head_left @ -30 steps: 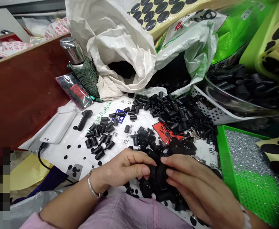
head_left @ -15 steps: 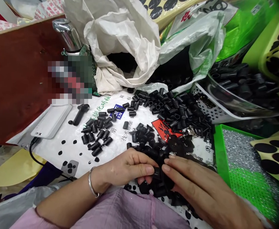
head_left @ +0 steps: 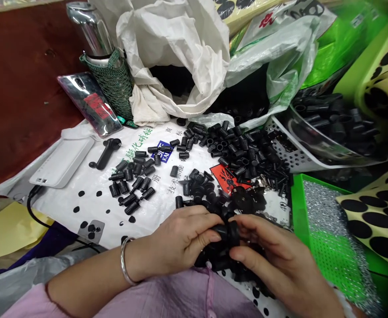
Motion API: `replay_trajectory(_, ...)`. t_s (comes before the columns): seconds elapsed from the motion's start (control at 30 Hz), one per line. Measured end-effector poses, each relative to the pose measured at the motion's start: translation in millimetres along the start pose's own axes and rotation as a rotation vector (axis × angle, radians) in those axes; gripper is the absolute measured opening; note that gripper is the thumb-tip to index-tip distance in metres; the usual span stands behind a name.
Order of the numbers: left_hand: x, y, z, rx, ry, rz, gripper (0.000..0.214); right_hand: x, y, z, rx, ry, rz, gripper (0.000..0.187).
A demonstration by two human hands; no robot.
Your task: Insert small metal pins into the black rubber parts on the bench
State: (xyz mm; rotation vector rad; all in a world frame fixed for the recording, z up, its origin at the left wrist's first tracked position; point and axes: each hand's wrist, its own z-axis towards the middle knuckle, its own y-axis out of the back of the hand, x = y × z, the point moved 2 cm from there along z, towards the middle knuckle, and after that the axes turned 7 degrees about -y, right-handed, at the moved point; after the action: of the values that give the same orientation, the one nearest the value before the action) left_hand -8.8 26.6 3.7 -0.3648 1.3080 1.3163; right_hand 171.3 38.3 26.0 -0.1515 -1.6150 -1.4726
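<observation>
My left hand (head_left: 194,236), closed in a pinch, holds the near end of a dark black plastic part (head_left: 219,229). At the part's right end is a wider round black piece (head_left: 233,234). My right hand (head_left: 276,256) has its fingertips above and its thumb below this round piece, gripping it. Whether the two pieces are joined is hidden by the fingers. Directly beyond and under my hands lies a heap of black round parts (head_left: 207,187). A cluster of small black ribbed caps (head_left: 137,170) lies to the left, and a larger pile of hollow black caps (head_left: 240,148) farther back.
A white bag (head_left: 180,39) and a clear plastic bag (head_left: 287,57) stand behind. At right are a white basket (head_left: 300,161), a green tray (head_left: 302,216) and sheets of black round stickers (head_left: 373,216). A phone (head_left: 89,104), cased bottle (head_left: 112,84) and white power bank (head_left: 63,161) are left.
My right hand has turned and closed its fingers and thumb around the round black piece, where before its fingers lay stretched out. The view has shifted slightly.
</observation>
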Motion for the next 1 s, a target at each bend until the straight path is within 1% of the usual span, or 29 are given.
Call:
replay_trajectory(0.07,2,-1.5,-2,-0.023,-0.033,-0.004,0.027,1,-1,3,0.070,-0.100,0.094,0.022)
replay_trajectory(0.13,6,-2.7,-4,-0.035,0.031,-0.105,0.026,3,0,6,0.097,-0.096,0.049,0.021)
replay_trajectory(0.17,9,-3.5,-5,-0.028,0.081,-0.181,0.025,5,2,7,0.087,-0.067,-0.011,0.025)
replay_trajectory(0.2,11,-4.2,-5,-0.018,0.135,-0.263,0.024,7,4,8,0.071,-0.022,-0.081,0.033)
replay_trajectory(0.27,14,-5.2,-7,0.003,0.231,-0.434,0.025,10,9,8,0.041,0.116,-0.239,0.053)
replay_trajectory(0.3,14,-5.4,-7,0.016,0.270,-0.512,0.026,11,11,7,0.047,0.190,-0.315,0.056)
replay_trajectory(0.37,15,-4.7,-7,0.035,0.330,-0.619,0.027,11,12,4,0.072,0.305,-0.437,0.048)
replay_trajectory(0.43,15,-3.1,-6,0.059,0.364,-0.664,0.027,9,12,1,0.082,0.360,-0.503,0.042)
replay_trajectory(0.53,18,-2.8,-7,0.133,0.470,-0.755,0.030,4,9,-2,0.128,0.431,-0.524,0.043)
replay_trajectory(0.63,21,-7.3,-11,0.215,0.629,-1.036,0.040,1,6,-5,0.188,0.530,-0.502,0.045)
replay_trajectory(0.7,21,-9.4,-12,0.220,0.683,-1.175,0.043,1,4,-4,0.197,0.526,-0.479,0.044)
replay_trajectory(0.73,19,-9.2,-12,0.211,0.684,-1.165,0.043,1,3,-3,0.190,0.500,-0.457,0.043)
replay_trajectory(0.77,17,-8.0,-12,0.196,0.662,-1.087,0.041,2,2,-3,0.172,0.464,-0.423,0.043)
replay_trajectory(0.8,14,-5.8,-11,0.174,0.610,-0.949,0.037,3,1,-2,0.146,0.423,-0.386,0.044)
replay_trajectory(0.87,6,0.7,-8,0.103,0.430,-0.582,0.028,4,-3,-1,0.066,0.335,-0.314,0.045)
replay_trajectory(0.93,-2,6.2,-6,0.031,0.207,-0.237,0.023,6,-5,-1,-0.009,0.245,-0.259,0.039)
replay_trajectory(0.97,-5,7.7,-6,0.006,0.109,-0.106,0.023,6,-7,-1,-0.021,0.190,-0.222,0.035)
replay_trajectory(1.0,-7,8.2,-7,-0.009,0.029,-0.007,0.024,7,-8,-1,-0.007,0.132,-0.166,0.031)
